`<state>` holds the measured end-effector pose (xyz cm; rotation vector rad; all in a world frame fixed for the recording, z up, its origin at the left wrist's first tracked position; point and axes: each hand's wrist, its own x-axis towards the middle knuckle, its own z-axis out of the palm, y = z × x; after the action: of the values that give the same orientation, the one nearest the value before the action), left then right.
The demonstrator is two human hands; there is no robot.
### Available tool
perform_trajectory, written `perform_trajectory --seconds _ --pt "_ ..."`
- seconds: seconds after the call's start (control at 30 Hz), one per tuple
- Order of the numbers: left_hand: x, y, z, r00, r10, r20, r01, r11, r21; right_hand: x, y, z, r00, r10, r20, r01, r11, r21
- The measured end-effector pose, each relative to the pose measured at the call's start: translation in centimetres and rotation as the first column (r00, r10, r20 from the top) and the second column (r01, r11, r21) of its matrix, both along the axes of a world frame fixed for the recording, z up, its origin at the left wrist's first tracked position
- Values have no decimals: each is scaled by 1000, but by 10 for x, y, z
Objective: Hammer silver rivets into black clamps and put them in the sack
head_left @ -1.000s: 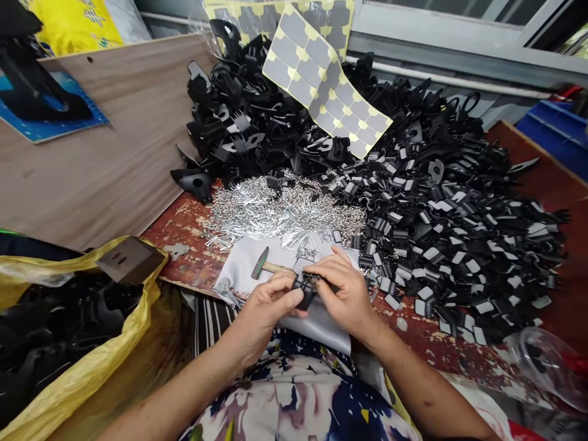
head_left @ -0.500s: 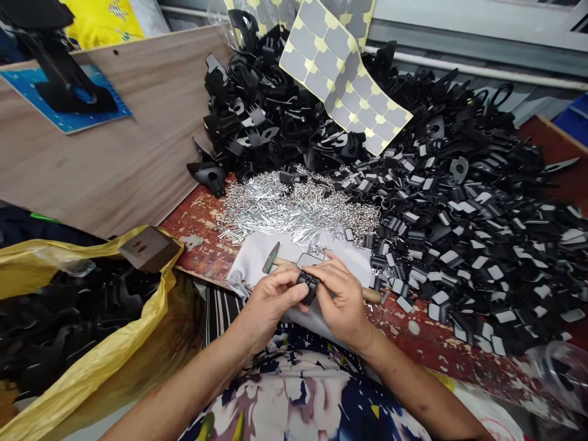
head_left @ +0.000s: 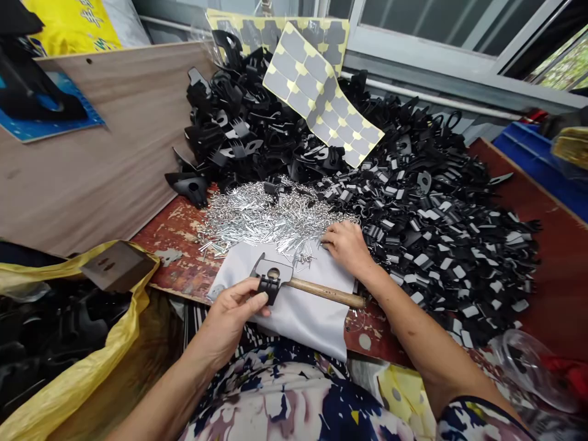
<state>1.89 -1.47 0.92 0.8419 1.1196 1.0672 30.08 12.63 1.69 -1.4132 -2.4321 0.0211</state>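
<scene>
My left hand (head_left: 229, 315) grips a small black plastic clip part (head_left: 269, 286) over a white cloth (head_left: 303, 312) at the table's near edge. A wooden-handled hammer (head_left: 321, 291) lies on the cloth, its head just behind the clip. My right hand (head_left: 345, 245) reaches forward to the near edge of a heap of small silver metal pins (head_left: 271, 217). Its fingers are curled down onto the pins. Whether it holds one is hidden.
A big pile of black clip parts (head_left: 436, 226) covers the right of the worn red table (head_left: 184, 229). Larger black parts (head_left: 239, 128) and a yellow sheet of grey pads (head_left: 321, 95) lie behind. A yellow bag (head_left: 92, 343) sits left, a wooden board (head_left: 105, 153) beyond.
My right hand left the clip part and moved forward to the pin heap. The left hand keeps the clip alone, lowered onto the cloth by the hammer head.
</scene>
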Motion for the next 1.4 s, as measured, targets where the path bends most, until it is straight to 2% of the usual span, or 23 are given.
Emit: perform_trajectory --seconds 0.03,0.1,0.2,0.3,0.37,0.5,0.6,0.7,0.83,1.0,1.1,1.2,1.23,1.3,1.4 --pt "1 -1 0 1000 -11 6 12 1000 -17 2 4 -2 1000 26 4 -26 1000 3" --pt "6 -3 1 999 -36 12 36 999 -37 1 0 -1 994 65 -92 -66 998 2" --pt "16 -2 2 996 -92 9 92 994 -53 -12 -30 8 951 151 -269 -164 986 -26" --pt "26 3 0 989 -146 -31 145 988 -45 -35 -75 20 925 330 -187 -331 943 25" --pt "30 6 -2 985 -154 -82 153 988 -24 -48 -101 23 919 381 -105 -375 924 73" --pt "33 9 1 982 -136 -128 136 991 -4 -57 -126 19 918 342 -201 -333 940 77" --pt "32 7 5 982 -129 -140 133 991 20 -54 -128 12 898 331 -289 -291 941 174" --pt "31 6 3 979 -131 -156 142 988 60 -54 -130 10 907 322 -273 -267 938 220" --pt "28 4 -4 984 -98 -151 113 989 92 -59 -138 10 897 349 -271 -313 935 170" --pt "27 2 -8 987 -83 -140 91 994 52 -67 -150 0 871 372 -321 -316 925 212" --pt "26 1 -5 986 -10 -166 25 996 86 -63 -141 -4 834 353 -425 -319 936 150" --pt "20 2 -1 980 55 -189 -32 992 125 -47 -106 -3 870 194 -453 -201 979 33" --pt "18 2 0 979 56 -194 -33 992 121 -41 -91 -3 910 128 -394 -133 991 13" --pt "14 3 1 980 38 -194 -18 995 103 -33 -63 -3 989 18 -148 -22 1000 -21" --pt "12 3 2 987 12 -161 -2 998 64 -34 -40 -7 984 -1 179 11 998 -54"
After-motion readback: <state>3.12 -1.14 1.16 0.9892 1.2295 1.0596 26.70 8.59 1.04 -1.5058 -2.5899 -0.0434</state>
